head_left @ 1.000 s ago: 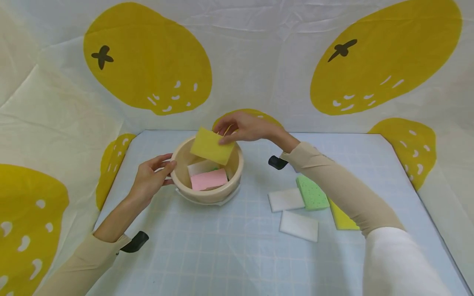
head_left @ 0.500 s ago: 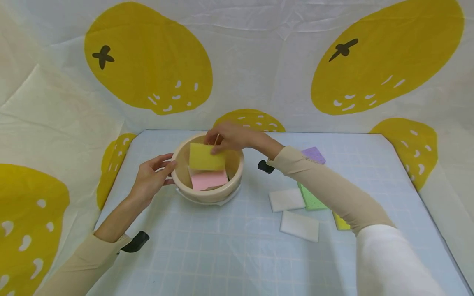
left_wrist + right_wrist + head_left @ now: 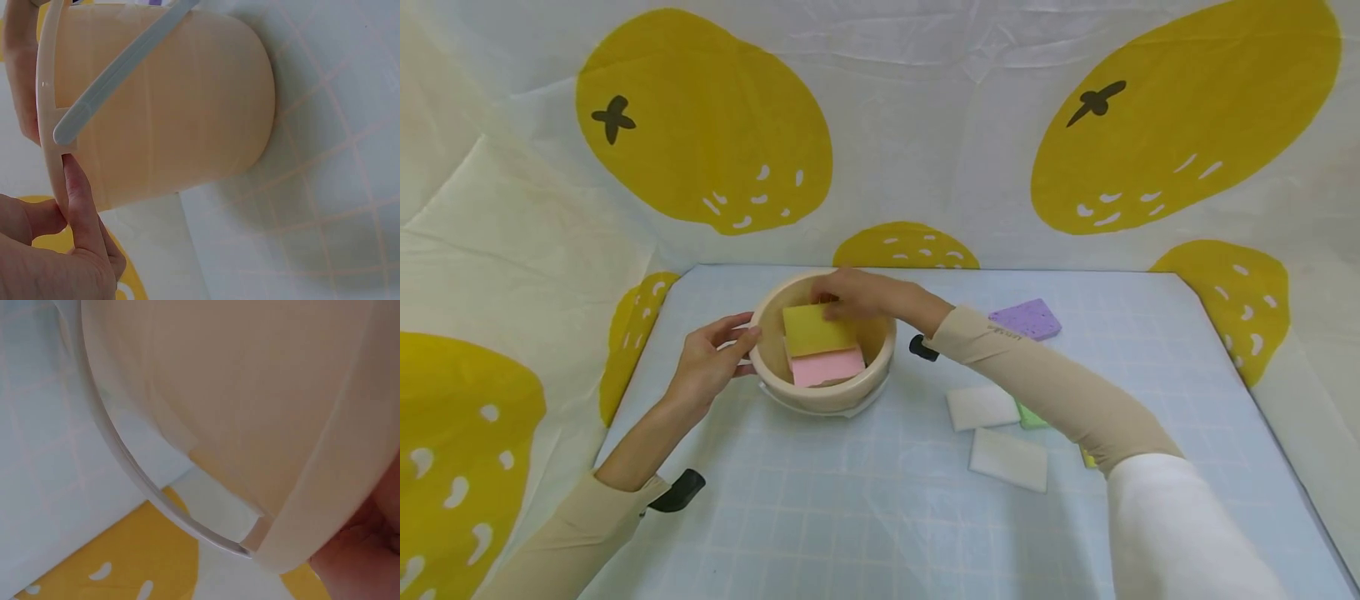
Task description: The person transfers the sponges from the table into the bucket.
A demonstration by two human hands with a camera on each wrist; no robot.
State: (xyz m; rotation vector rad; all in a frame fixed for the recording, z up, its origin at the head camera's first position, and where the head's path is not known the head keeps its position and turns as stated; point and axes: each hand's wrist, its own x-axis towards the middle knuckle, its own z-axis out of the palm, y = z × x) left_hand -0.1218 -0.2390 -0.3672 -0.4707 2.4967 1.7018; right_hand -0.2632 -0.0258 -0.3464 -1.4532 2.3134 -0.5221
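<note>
Near the back edge of the table (image 3: 850,525), the left hand (image 3: 711,362) is gripping the bucket (image 3: 826,403) by its rim; the right hand (image 3: 861,294) is pinching a yellow sponge (image 3: 817,332) inside, partly covering a pink sponge (image 3: 829,370). Assessed risk: the yellow sponge could be snagging on the pink one, or a loose left grip could be letting the bucket tip. More room is lying frontward than behind.

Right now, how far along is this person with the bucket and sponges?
Already in: a pink sponge lies inside the bucket.
In hand: the right hand holds a yellow sponge inside it, while the left hand grips its rim.
Probably left, if all go in: a purple sponge, two white sponges, and partly hidden green and yellow ones, on the table.
</note>
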